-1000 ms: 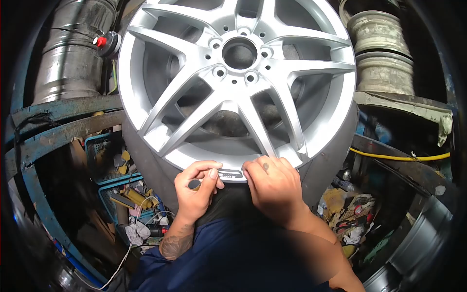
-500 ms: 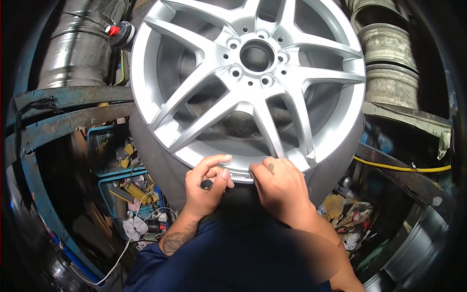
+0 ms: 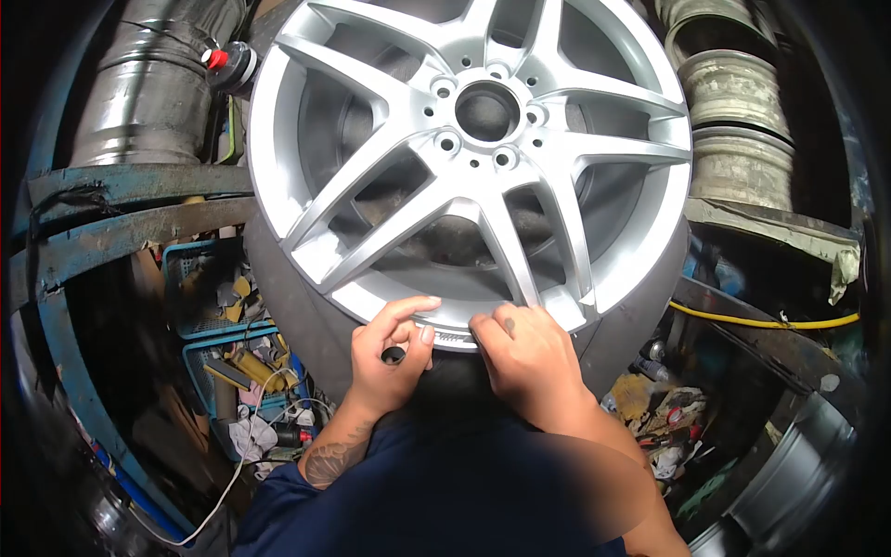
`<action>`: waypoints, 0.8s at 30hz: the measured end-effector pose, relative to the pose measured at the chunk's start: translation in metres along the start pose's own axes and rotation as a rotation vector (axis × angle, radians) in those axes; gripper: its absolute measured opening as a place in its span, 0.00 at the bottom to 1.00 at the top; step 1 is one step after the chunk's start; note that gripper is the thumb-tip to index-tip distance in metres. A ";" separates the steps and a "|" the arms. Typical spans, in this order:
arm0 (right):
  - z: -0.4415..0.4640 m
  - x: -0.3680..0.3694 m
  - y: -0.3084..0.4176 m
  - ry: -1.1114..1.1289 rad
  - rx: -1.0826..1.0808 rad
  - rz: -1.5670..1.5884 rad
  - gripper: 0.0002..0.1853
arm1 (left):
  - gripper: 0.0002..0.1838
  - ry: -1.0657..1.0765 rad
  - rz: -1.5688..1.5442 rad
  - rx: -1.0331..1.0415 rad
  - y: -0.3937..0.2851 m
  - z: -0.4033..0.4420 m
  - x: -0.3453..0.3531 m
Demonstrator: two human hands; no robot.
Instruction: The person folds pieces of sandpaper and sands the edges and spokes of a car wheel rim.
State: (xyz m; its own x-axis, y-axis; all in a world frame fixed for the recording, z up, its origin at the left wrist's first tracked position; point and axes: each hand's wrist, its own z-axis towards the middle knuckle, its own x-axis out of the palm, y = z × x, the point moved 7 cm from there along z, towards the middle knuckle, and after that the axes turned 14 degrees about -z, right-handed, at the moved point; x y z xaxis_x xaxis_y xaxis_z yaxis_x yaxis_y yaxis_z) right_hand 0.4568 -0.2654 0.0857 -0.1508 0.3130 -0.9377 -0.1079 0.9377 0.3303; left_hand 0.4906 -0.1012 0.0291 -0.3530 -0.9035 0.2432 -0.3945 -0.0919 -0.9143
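A silver alloy wheel (image 3: 422,209) with split spokes lies face up before me, on a dark grey tyre-like support. At its near rim edge, between my hands, is a small patch of dark markings (image 3: 452,338). My left hand (image 3: 385,357) is beside this patch, index finger stretched along the rim and the other fingers curled. A dark round spot shows inside the curl; whether it is an object or a gap I cannot tell. My right hand (image 3: 529,357) is closed, its fingertips pressed at the rim edge right of the markings. What they pinch is hidden.
Blue baskets (image 3: 186,332) of tools and scraps stand low on the left, near a white cable (image 3: 227,492). A black bottle with a red cap (image 3: 217,59) is at the upper left. Stacked wheel barrels (image 3: 738,167) and a yellow hose (image 3: 742,318) are on the right.
The view has shifted slightly, moving the wheel a little left. My right hand has moved slightly left with it. My left hand's thumb is a bit nearer its curled fingers.
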 end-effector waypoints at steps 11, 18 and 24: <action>-0.006 -0.016 -0.014 -0.071 0.122 0.020 0.14 | 0.14 0.028 -0.019 0.018 0.000 0.000 -0.002; -0.010 -0.008 -0.009 -0.094 0.088 0.016 0.16 | 0.13 0.027 0.008 0.030 0.001 0.000 0.000; -0.008 -0.012 -0.013 -0.154 0.135 0.340 0.14 | 0.09 0.011 0.078 -0.063 -0.002 0.001 0.002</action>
State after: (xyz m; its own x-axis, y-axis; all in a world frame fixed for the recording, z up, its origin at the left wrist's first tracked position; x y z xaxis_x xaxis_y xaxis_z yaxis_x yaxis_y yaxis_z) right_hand 0.4524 -0.2826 0.0929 -0.0052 0.6184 -0.7859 0.0548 0.7849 0.6172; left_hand 0.4918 -0.1034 0.0311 -0.3938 -0.9023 0.1755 -0.4177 0.0056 -0.9086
